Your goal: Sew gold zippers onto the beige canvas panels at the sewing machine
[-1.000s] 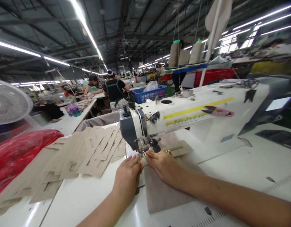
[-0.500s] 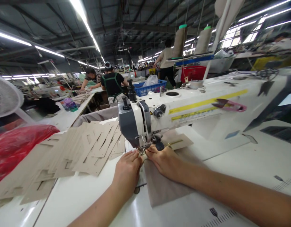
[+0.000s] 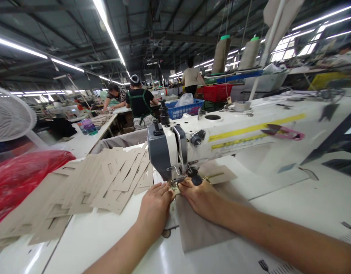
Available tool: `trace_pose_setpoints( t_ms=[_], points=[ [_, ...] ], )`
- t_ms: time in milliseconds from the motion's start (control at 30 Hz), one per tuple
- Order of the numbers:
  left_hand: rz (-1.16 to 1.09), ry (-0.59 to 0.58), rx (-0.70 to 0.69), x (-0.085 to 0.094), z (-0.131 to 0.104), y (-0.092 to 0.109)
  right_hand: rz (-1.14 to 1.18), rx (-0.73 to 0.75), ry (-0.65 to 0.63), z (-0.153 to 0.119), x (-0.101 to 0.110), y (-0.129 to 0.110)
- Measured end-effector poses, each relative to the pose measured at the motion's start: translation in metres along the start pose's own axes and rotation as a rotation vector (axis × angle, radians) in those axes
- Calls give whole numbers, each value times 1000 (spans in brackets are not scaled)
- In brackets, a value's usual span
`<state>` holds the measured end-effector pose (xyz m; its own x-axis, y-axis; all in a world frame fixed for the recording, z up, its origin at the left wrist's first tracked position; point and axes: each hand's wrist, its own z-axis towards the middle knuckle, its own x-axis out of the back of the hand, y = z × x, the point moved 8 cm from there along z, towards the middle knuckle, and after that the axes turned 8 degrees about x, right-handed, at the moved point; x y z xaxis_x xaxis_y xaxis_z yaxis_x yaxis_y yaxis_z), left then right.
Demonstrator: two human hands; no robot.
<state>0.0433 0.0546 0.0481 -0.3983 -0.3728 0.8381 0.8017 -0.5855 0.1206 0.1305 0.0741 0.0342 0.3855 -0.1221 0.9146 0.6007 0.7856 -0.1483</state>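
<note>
A white and grey sewing machine (image 3: 161, 152) stands in front of me, its presser foot (image 3: 174, 185) low between my hands. My left hand (image 3: 154, 203) is at the left of the foot, fingers together and thumb pinched in at the edge of the work. Across a grey-brown fabric piece (image 3: 196, 236) lies my right hand (image 3: 202, 198), its bent fingertips gripping the fabric close to the needle. A strip with a brass-coloured zipper (image 3: 215, 175) shows behind the right hand. The exact spot under the foot is partly hidden by my fingers.
Beige card pieces with cut-out slots (image 3: 107, 179) spread over the table's left side, beside a red plastic bag (image 3: 29, 175) and a white fan (image 3: 11, 114). Pink-handled thread snips (image 3: 286, 132) rest on the machine arm. Thread cones (image 3: 221, 55) stand behind; co-workers are farther off.
The view has shifted slightly, so the machine appears a little farther right. Both hands stay by the presser foot with little visible movement. A person in the background has moved left.
</note>
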Motion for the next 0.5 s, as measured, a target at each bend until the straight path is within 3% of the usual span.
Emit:
trace_pose_setpoints(
  t_ms=[233,500],
  points=[
    [11,16,-1,-2,-1,-3,57,18,50,1,0,3],
    [-10,9,-35,2,-4,5,317,-35,165,-6,4,5]
  ],
)
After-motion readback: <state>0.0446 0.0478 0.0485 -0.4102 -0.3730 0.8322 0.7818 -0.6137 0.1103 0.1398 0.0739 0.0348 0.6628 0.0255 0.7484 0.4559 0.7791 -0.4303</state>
